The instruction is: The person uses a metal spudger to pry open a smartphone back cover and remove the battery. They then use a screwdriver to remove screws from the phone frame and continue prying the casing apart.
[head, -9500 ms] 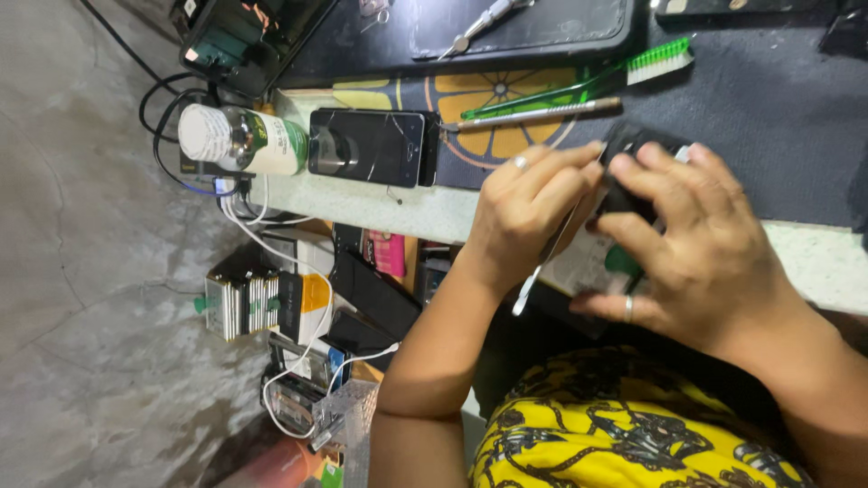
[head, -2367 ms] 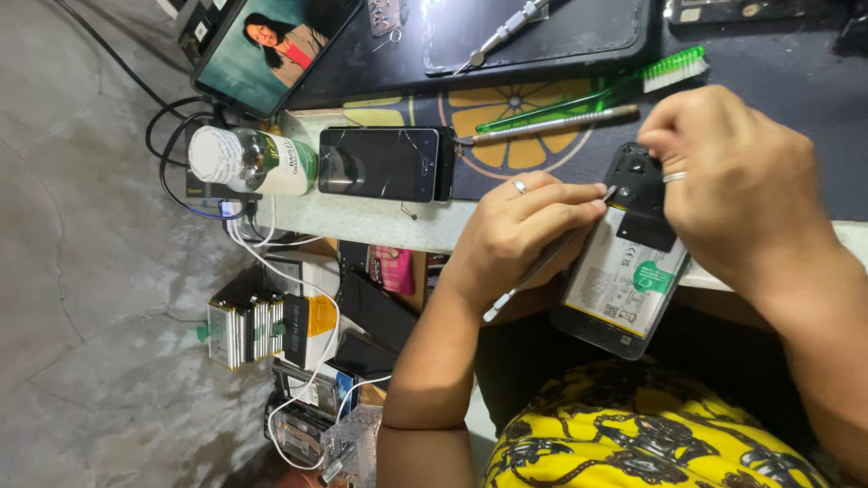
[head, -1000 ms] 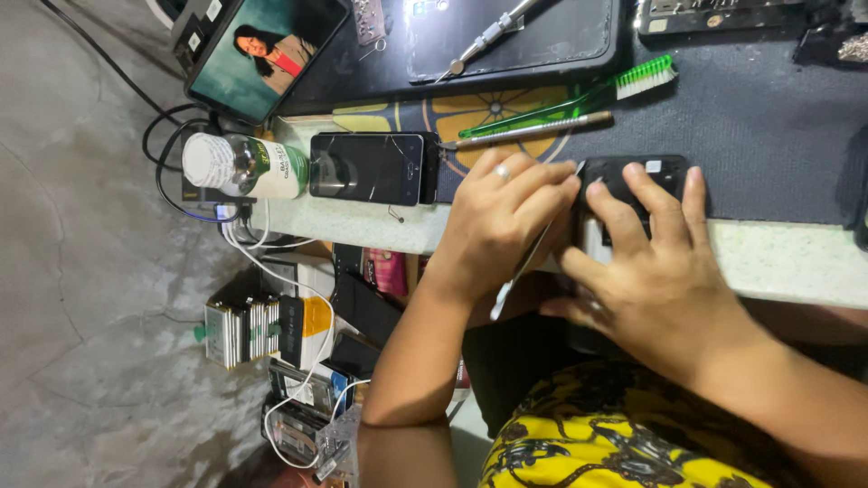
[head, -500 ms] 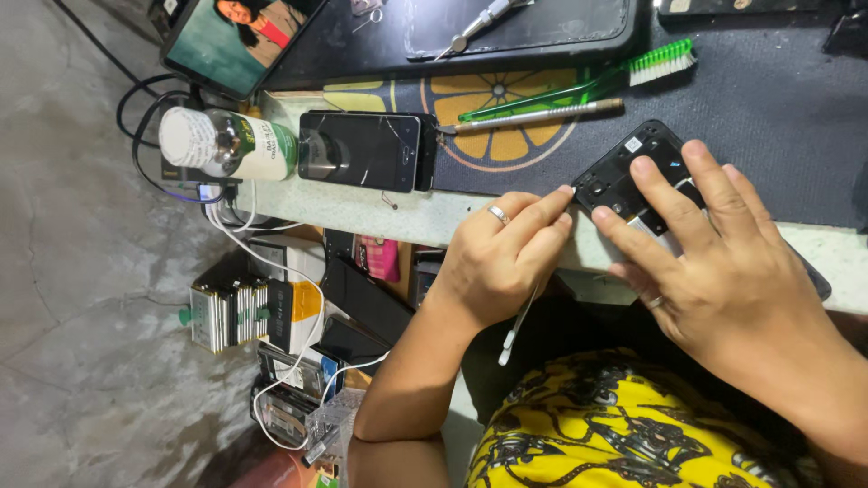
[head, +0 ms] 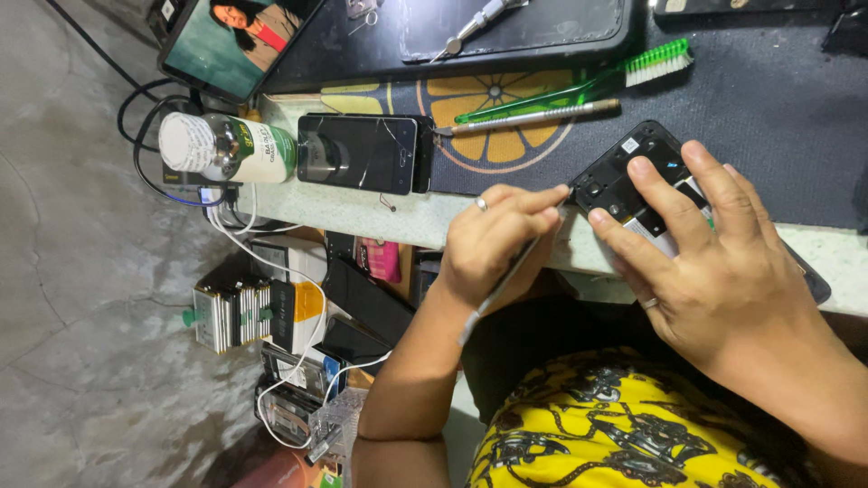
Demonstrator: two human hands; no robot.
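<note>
Grey concrete floor lies beside a pale bench (head: 380, 215) with a dark mat (head: 768, 108), where the right hand (head: 714, 262) spreads flat on an opened phone (head: 624, 176), the left hand (head: 497, 244) pinches a tool (head: 493, 294) at its edge, and a cracked phone (head: 362, 152), bottle (head: 226, 147) and brush (head: 579, 83) lie near.

light: even, soft | glare: cracked phone screen (head: 362, 152) | shadows: faint | focus: sharp, edges slightly soft

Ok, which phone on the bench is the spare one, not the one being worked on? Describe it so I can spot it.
Start at the orange-slice mat on the workbench. Just off its edge, between the mat and the white-capped bottle, lies a black phone flat on the bench. Unlike the opened phone under the hands, it is closed, untouched, and its glossy face shows cracks.
</note>
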